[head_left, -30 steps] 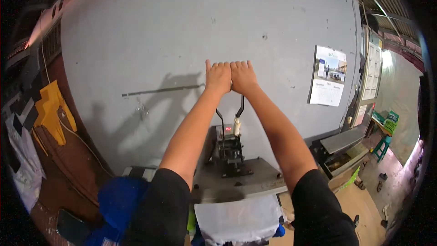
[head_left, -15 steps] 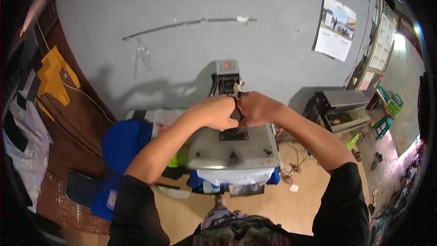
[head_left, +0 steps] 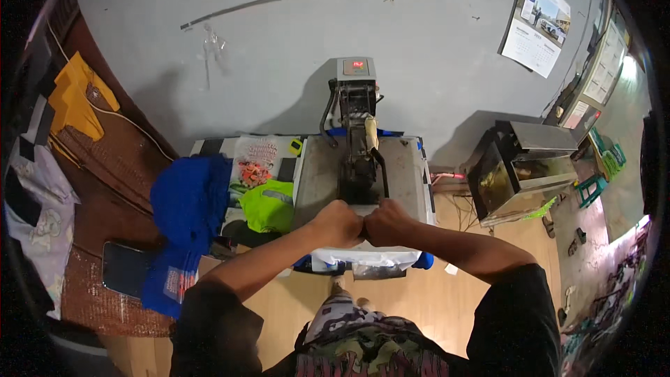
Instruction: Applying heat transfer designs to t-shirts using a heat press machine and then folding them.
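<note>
A heat press (head_left: 321, 164) stands against the wall, its grey top plate lying low and flat. My left hand (head_left: 340, 223) and my right hand (head_left: 392, 223) are side by side at its front, both curled into fists around the press handle. A black lever bar (head_left: 382, 167) runs back from my right hand to the press arm. My fingers hide the grip itself. White cloth or paper (head_left: 370, 258) hangs out below the front edge of the plate. A control box (head_left: 357, 68) with a lit red display sits at the back of the press.
Left of the press lie a neon yellow-green garment (head_left: 269, 207), a plastic-wrapped print (head_left: 255, 160) and a pile of folded blue cloth (head_left: 185, 199). A dark phone (head_left: 127, 270) rests farther left. A glass tank (head_left: 520, 174) stands at the right, and a calendar (head_left: 536, 24) hangs above.
Both hands have come down and toward me with the handle. The press's top plate has dropped from its raised position, and my view has shifted.
</note>
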Available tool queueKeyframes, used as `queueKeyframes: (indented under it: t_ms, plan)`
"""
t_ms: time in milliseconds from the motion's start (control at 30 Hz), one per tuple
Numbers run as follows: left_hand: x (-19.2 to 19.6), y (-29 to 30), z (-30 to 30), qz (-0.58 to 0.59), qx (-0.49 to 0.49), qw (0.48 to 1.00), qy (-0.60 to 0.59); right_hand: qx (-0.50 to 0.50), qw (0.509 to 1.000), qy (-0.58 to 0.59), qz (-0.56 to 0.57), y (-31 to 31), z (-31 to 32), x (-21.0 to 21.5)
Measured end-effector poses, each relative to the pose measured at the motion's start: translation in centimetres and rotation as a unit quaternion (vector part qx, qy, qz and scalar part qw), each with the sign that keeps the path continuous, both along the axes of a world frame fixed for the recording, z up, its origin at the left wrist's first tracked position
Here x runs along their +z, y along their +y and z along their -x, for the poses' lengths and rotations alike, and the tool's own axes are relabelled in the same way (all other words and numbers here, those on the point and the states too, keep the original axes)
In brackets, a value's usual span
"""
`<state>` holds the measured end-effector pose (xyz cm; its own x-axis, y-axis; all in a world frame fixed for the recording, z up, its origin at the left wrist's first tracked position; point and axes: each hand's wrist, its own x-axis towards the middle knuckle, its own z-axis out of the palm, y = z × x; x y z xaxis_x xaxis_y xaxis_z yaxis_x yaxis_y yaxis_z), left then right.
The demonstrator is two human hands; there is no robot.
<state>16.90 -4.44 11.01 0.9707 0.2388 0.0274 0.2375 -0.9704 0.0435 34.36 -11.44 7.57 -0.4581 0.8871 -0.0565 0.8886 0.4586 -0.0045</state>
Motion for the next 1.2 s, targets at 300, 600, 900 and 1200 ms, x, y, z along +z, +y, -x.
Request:
queueKeyframes:
  t_ms: [300, 600, 900, 1200]
  plan:
    - [-4.5, -2.1, -1.0, -0.028, -0.018, 0.942, -0.335, 0.04, 0.981, 0.003, -0.192, 0.9, -0.8, -2.5]
    - [-5.1, -1.5, 0.1, -0.105, 0.031, 0.99, -0.089, 0.003, 0.987, 0.045, -0.157, -1.0, -0.1, -4.4]
    - [-5.9, -0.8, 0.4, -0.046, -0.02, 0.986, -0.16, 0.002, 0.971, 0.111, -0.211, -1.3, 0.0, -3.7]
    - [-6.7, -0.1, 0.4, 0.002, -0.037, 0.977, -0.21, -0.013, 0.959, 0.163, -0.233, -1.4, 0.8, -3.4]
